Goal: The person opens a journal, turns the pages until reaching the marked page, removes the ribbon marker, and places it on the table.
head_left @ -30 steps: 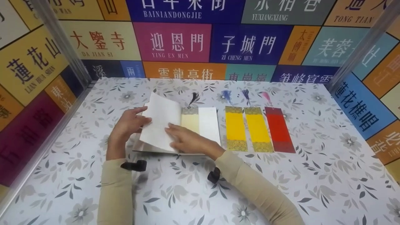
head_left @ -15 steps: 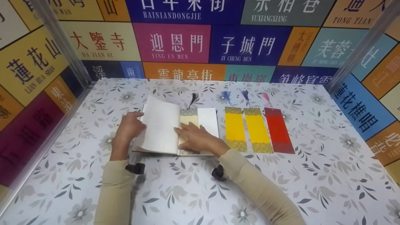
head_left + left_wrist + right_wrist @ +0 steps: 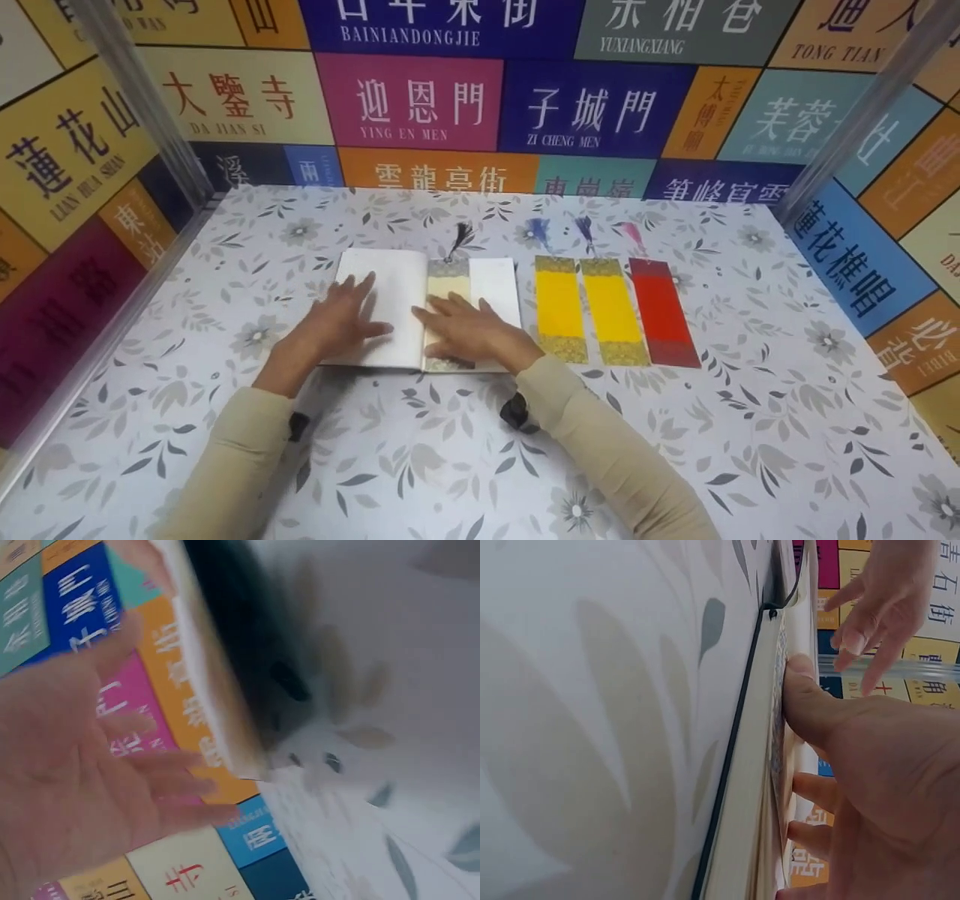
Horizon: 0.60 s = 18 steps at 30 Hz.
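Note:
An open book [image 3: 394, 274] with blank white pages lies on the table in the head view. Along its inner right page lies a cream bookmark [image 3: 448, 286] with patterned grey ends and a black tassel [image 3: 460, 238]. My right hand [image 3: 469, 330] presses this bookmark and page with spread fingers; in the right wrist view its thumb [image 3: 804, 694] and fingertips meet the top of the thick page block [image 3: 754, 750]. Over the left page, my left hand [image 3: 337, 319] has its fingers spread and holds nothing. The left wrist view shows its straight fingers beside the book's edge [image 3: 217, 690].
Right of the book lie two yellow bookmarks [image 3: 560, 304] [image 3: 615, 307] with bluish and purple tassels, and a red bookmark [image 3: 666, 311] with a pink tassel. The table [image 3: 420, 457] has a leaf-print cover. Colourful sign panels [image 3: 420, 101] and clear posts [image 3: 855, 112] stand behind.
The lifted left page has come down flat. My left hand has moved from the page's outer edge rightward onto the page area. My right hand has shifted from the turning page to the bookmark.

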{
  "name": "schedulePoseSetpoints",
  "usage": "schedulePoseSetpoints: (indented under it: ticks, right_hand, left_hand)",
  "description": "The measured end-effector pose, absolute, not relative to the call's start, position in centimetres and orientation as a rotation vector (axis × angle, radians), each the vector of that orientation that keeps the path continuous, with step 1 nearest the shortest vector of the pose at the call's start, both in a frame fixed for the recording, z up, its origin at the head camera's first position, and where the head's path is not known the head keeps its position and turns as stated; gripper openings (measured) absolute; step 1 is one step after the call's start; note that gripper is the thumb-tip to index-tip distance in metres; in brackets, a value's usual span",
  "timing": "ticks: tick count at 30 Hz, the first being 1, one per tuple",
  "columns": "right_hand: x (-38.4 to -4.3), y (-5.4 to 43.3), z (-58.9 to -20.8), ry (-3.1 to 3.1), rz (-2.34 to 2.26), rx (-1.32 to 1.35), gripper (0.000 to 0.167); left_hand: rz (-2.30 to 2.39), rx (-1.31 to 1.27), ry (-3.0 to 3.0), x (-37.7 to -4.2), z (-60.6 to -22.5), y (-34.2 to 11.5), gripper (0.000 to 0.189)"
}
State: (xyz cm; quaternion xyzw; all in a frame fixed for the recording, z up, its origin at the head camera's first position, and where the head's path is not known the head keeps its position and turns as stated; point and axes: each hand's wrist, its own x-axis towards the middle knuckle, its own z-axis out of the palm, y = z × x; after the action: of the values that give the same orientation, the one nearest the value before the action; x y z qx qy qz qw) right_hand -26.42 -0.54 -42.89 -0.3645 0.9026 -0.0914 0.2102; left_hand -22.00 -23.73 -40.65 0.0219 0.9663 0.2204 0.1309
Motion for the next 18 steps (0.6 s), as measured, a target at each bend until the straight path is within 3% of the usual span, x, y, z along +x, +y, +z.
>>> schedulePoseSetpoints:
  ticks: [7,18]
  right_hand:
    - [-26.5,-0.4,-43.2,2.521,-0.257,-1.022,0.071]
    - [-26.4,0.1,-43.2,2.518,-0.278,-1.039,0.071]
  left_hand:
    - [0.447,0.308,2.73,-22.2,-41.9,-23.7,0.099]
    - [0.293,0.326,2.656,-23.5,-42.3,-22.6,0.104]
